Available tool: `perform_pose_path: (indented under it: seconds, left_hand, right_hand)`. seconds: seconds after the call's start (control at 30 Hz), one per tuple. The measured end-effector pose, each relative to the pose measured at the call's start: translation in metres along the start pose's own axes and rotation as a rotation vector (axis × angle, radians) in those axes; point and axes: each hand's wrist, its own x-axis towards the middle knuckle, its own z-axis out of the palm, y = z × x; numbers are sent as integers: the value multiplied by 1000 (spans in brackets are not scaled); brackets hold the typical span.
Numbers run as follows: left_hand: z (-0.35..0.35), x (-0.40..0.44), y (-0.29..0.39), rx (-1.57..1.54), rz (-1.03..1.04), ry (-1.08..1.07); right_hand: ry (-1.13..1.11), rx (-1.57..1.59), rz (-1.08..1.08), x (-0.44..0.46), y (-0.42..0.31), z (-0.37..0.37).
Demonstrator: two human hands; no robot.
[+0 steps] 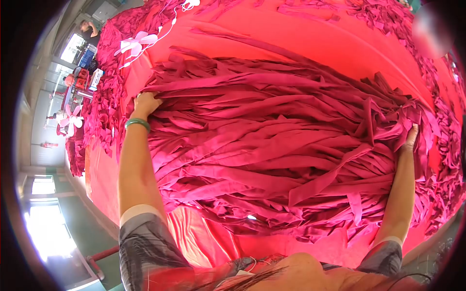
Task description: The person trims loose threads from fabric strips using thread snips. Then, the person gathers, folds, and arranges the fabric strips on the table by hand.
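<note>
A wide pile of long magenta fabric strips (pixel 262 140) spreads across the red cloth right in front of me, most strips running left to right. My left hand (pixel 146 104), with a green bangle on its wrist, is closed on strip ends at the pile's far left corner. On the opposite side my right hand (pixel 411 137) grips a bunched cluster of strips; its fingers are partly covered by the fabric. Both arms are stretched apart, with the pile between them.
Smooth red cloth (pixel 310 36) lies under and behind the pile. More strips are heaped along the left (pixel 109 92) and right edges. A pink-white fan (pixel 137 43) with a white cord stands at the back left, another fan (pixel 73 120) beyond. A person (pixel 89 31) is in the distance.
</note>
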Motion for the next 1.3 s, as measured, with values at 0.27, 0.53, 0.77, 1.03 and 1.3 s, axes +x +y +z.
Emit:
perform_pose_path:
  seconds: [0.27,0.53,0.77,1.03,1.3]
  left_hand:
    - [-42,-105,190,-21,689,331]
    - [-11,2,194,148,240,-27]
    - [36,77,220,110,8,72]
    - [19,76,243,-5,291,543]
    - [11,-14,239,-45,740,27]
  right_hand:
    - [56,-50,-75,25,-4,-17]
    - [-68,-703,-478,70,-83,168]
    - [-265,-1699,349,65,-40,190]
    - [-965,-2109,-451,21,17,125]
    - [-219,-2969,-1,71,-65,83]
